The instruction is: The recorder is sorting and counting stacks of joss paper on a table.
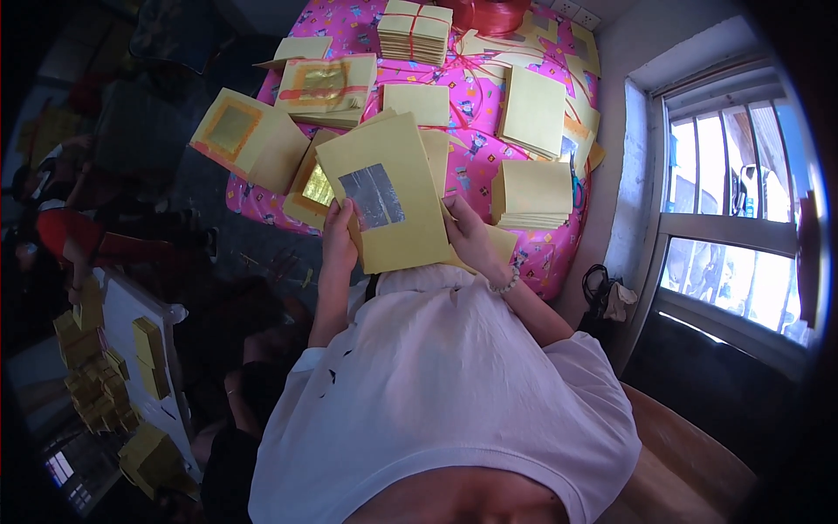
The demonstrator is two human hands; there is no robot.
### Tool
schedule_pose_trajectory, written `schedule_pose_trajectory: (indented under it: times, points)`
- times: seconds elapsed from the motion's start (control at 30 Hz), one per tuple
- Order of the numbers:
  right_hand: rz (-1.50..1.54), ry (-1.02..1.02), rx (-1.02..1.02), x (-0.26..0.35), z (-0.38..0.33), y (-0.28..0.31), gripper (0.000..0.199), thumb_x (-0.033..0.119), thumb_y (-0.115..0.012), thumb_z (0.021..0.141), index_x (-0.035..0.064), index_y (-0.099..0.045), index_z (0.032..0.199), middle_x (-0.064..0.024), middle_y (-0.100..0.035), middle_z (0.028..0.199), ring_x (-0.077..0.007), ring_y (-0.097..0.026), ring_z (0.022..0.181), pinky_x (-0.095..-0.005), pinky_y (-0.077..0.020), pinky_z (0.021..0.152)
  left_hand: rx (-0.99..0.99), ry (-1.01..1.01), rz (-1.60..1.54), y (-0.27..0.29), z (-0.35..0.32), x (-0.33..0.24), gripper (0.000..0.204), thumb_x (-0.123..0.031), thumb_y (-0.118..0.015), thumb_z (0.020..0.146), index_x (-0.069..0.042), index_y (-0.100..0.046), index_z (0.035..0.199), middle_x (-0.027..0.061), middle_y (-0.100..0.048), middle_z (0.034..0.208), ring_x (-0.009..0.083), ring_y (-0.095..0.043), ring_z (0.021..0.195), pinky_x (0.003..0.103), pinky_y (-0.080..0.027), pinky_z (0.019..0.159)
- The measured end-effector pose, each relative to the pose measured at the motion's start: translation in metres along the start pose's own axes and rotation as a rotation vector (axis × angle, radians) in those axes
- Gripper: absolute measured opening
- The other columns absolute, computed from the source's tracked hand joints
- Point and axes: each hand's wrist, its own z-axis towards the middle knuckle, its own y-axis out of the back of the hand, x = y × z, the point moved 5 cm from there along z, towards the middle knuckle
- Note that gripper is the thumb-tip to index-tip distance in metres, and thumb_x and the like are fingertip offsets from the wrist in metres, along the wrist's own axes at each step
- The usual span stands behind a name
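Observation:
A thin stack of yellow joss paper (397, 166) with a silver foil square on its top sheet is held up in front of my chest. My left hand (341, 236) grips its left edge, with the thumb on the face near the foil. On the opposite edge, my right hand (471, 234) is closed around the side, a beaded bracelet at its wrist. Just behind the held stack, partly covered by it, lies paper with gold foil (312, 188). Open folded sheets with an orange-framed foil square (229, 131) rest to the left.
A pink patterned cloth (467, 170) covers the table. On it stand more paper stacks (534, 109), a bundle tied with red string (415, 31) and a roll of red plastic string (489, 13). Blue-handled scissors (577, 185) lie at right. Other people sit leftward by a white table (153, 306).

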Motion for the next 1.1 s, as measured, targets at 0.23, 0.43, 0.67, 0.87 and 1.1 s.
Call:
schedule_pose_trajectory:
  times: [0.23,0.43,0.67,0.87,1.1]
  points:
    - [-0.27,0.16,-0.262,0.009,0.001,0.018,0.017,0.007,-0.051,0.092,0.0016,-0.047,0.107,-0.0097,-0.057,0.086,-0.0144,-0.058,0.073,-0.0269,-0.0482,0.063,-0.052,-0.061,0.029,0.004,0.002,0.013,0.031,-0.014,-0.052,0.093,-0.007,-0.05,0.123,-0.0011,-0.056,0.107,0.0096,-0.052,0.097,0.026,-0.042,0.085]
    - [-0.382,0.037,-0.244,-0.015,0.007,0.015,0.034,0.02,-0.076,0.076,0.001,-0.052,0.091,-0.0052,-0.06,0.081,-0.0121,-0.059,0.073,-0.0271,-0.0492,0.065,-0.053,-0.053,0.053,0.002,-0.003,0.014,0.028,-0.015,-0.055,0.092,-0.006,-0.052,0.119,0.0001,-0.057,0.108,0.0115,-0.054,0.099,0.027,-0.044,0.086]
    - [-0.448,-0.033,-0.199,-0.034,0.005,0.019,0.036,0.02,-0.077,0.072,0.0019,-0.052,0.09,-0.0105,-0.06,0.072,-0.0229,-0.06,0.062,-0.035,-0.0493,0.061,-0.105,0.045,0.04,0.006,-0.01,0.013,0.035,-0.029,-0.05,0.095,-0.004,-0.049,0.119,0.0056,-0.058,0.105,0.0171,-0.057,0.097,0.033,-0.047,0.084]
    - [-0.937,0.256,-0.188,0.015,-0.002,-0.003,0.05,0.024,-0.077,0.068,0.0071,-0.053,0.107,-0.0102,-0.056,0.102,-0.0259,-0.054,0.097,-0.0367,-0.0435,0.083,-0.161,0.155,0.075,0.012,-0.013,0.02,0.036,-0.035,-0.049,0.094,-0.006,-0.053,0.114,0.0042,-0.059,0.099,0.0148,-0.059,0.089,0.032,-0.05,0.074]
    - [-0.925,0.474,0.279,0.036,-0.004,-0.057,0.063,0.036,-0.078,0.058,0.0094,-0.053,0.11,-0.0068,-0.054,0.109,-0.0261,-0.05,0.106,-0.0427,-0.0345,0.093,-0.138,0.141,0.159,0.015,-0.008,0.02,0.035,-0.033,-0.049,0.094,-0.006,-0.052,0.117,0.0043,-0.059,0.103,0.0149,-0.059,0.091,0.032,-0.05,0.077]
